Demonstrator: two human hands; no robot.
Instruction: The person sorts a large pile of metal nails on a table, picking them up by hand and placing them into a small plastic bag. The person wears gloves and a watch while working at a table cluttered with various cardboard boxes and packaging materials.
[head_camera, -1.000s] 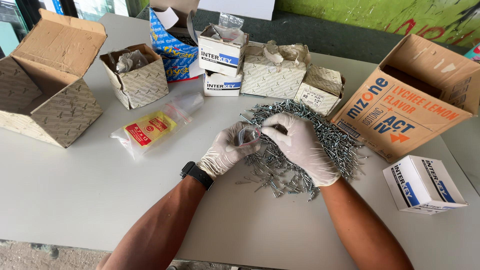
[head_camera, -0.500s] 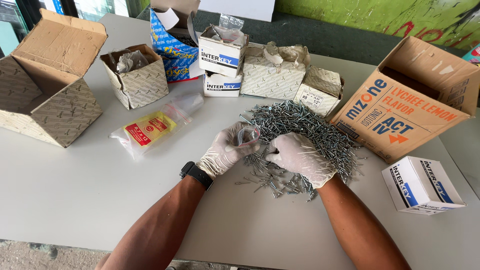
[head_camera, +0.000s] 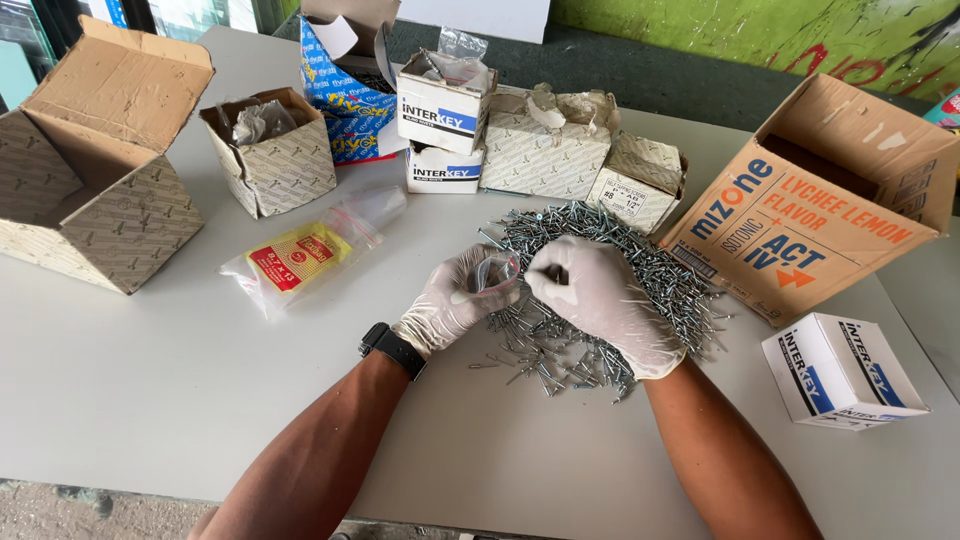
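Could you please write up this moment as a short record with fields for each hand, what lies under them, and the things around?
left hand: gloved, holds a small clear bag open
right hand: gloved, fingertips pinched at the bag's mouth
under the hands: pile of screws on the white table
left side: open cardboard box, packet with red label
right side: large brown carton, small white box

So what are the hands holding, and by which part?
The left hand holds a small clear bag by its mouth; the right hand pinches at that opening.
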